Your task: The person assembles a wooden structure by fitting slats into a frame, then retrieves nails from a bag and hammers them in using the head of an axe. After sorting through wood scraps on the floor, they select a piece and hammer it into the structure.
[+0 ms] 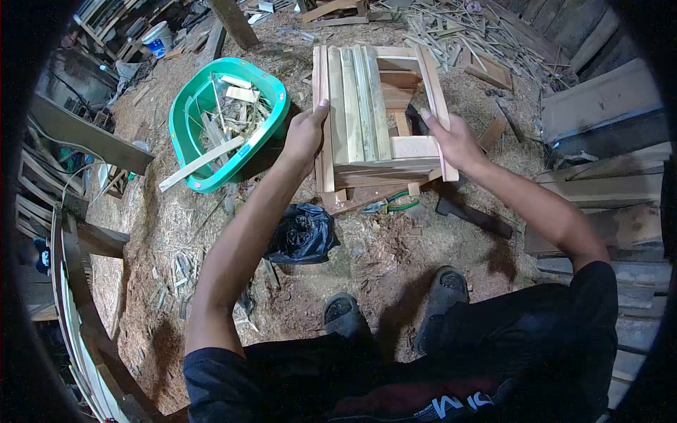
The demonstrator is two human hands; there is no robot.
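Note:
A slatted wooden crate (350, 106) stands in front of me, its pale slats side by side over the left part of its upper face. Toward the right, a gap between the slats and the side rail shows the inside. My left hand (307, 137) is closed around the crate's left edge, thumb on top. On the opposite side, my right hand (457, 144) grips the right side rail (436, 106). Under the crate's near edge lies a tool with green handles (402, 206), partly hidden. A dark flat bar (474, 217) rests on the ground to its right.
A green plastic tub (185, 151) of wood scraps stands left of the crate. Nearer me lies a black plastic bag (303, 234). Stacked boards (599, 183) line the right side, and offcuts (451, 35) are heaped behind. Sawdust covers the ground around my sandals (345, 314).

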